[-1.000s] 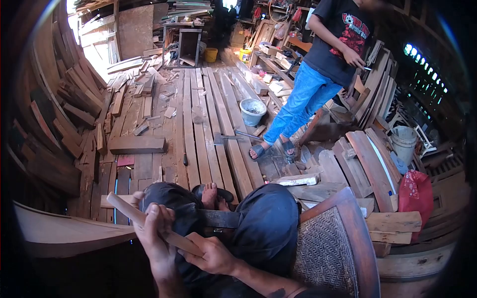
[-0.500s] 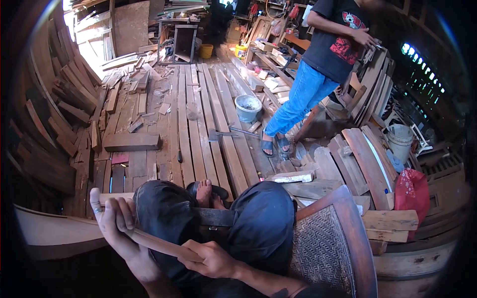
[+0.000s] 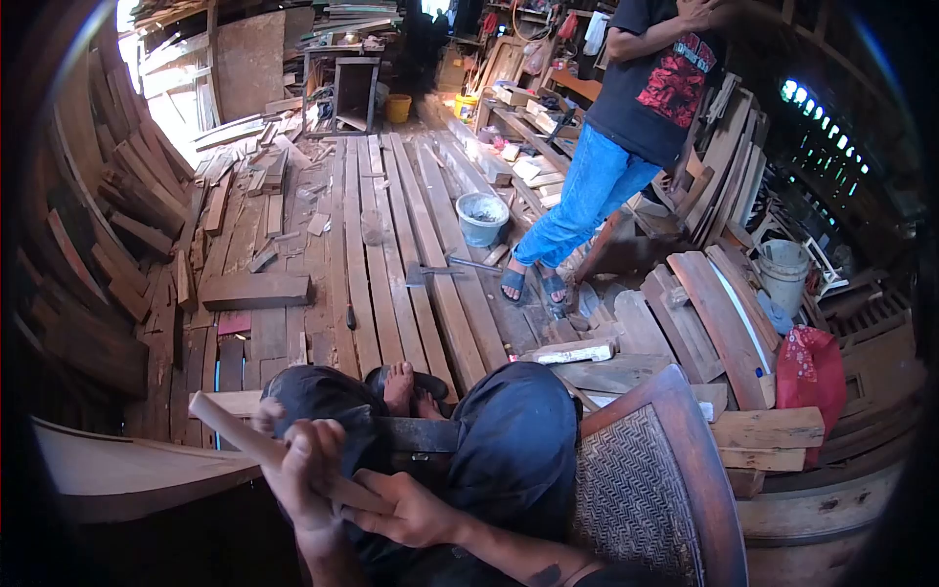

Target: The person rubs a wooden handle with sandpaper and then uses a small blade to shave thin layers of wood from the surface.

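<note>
A slim, rounded wooden stick [image 3: 233,428] slants across my lap in the head view, its upper end pointing left. My left hand [image 3: 311,468] wraps round its middle, slightly blurred. Lower down, my right hand [image 3: 416,511] grips the stick close to its near end, which the fingers partly hide. The two hands are almost touching. Beneath them are my knees in dark trousers, with a flat dark bar [image 3: 419,434] between them. A pale board [image 3: 233,404] sticks out beside my left knee.
A chair part with woven panel [image 3: 641,479] leans at my right. On the plank floor lie a hatchet [image 3: 419,275], a wooden block [image 3: 256,291] and a screwdriver-like tool [image 3: 350,317]. A grey bucket [image 3: 481,227] stands near a person in jeans [image 3: 587,201]. Boards [image 3: 709,318] are piled right.
My left hand has moved down the stick towards my right hand and closed round it, baring the upper end. The standing person's hand has risen towards the upper chest.
</note>
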The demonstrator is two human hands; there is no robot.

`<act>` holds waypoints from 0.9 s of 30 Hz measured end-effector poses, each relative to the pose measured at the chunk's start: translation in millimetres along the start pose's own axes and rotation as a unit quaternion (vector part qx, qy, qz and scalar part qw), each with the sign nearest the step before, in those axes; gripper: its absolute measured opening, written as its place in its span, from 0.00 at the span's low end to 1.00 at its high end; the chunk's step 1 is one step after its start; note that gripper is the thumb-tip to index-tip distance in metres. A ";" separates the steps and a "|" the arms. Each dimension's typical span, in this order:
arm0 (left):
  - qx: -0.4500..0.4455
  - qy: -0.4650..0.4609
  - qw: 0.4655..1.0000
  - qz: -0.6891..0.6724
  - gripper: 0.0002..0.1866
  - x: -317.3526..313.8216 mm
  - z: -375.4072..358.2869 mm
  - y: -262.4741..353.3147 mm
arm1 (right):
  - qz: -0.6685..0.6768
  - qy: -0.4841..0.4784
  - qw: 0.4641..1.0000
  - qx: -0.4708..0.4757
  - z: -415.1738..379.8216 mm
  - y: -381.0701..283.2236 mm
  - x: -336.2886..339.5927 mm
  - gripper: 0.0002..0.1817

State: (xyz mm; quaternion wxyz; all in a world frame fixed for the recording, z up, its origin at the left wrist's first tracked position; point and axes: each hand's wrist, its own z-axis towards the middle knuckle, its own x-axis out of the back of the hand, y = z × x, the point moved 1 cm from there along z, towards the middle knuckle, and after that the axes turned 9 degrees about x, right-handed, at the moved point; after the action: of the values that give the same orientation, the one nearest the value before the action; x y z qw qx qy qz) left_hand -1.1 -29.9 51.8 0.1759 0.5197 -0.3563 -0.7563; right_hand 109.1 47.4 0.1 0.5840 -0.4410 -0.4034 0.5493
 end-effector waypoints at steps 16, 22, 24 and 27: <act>-0.113 0.020 0.992 -0.059 0.09 27.7 15.1 28.4 | -0.051 -0.012 0.998 0.027 6.4 -5.0 5.9 0.24; -0.179 -0.003 0.981 -0.077 0.17 59.9 30.1 57.6 | -0.008 -0.060 0.998 0.031 0.8 -7.4 -1.1 0.22; -0.126 0.007 0.988 -0.086 0.18 57.1 20.4 48.6 | -0.002 -0.050 0.998 0.031 -1.0 -13.7 -2.7 0.23; -0.057 0.021 0.993 -0.096 0.12 -2.8 -1.2 28.2 | -0.007 -0.048 0.999 -0.001 4.5 -20.0 0.3 0.23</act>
State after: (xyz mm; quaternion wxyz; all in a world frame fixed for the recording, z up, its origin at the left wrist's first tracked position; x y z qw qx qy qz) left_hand -1.8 -47.8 73.8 0.1392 0.5566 -0.2569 -0.7777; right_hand 110.5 47.9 20.5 0.5676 -0.4115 -0.4347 0.5653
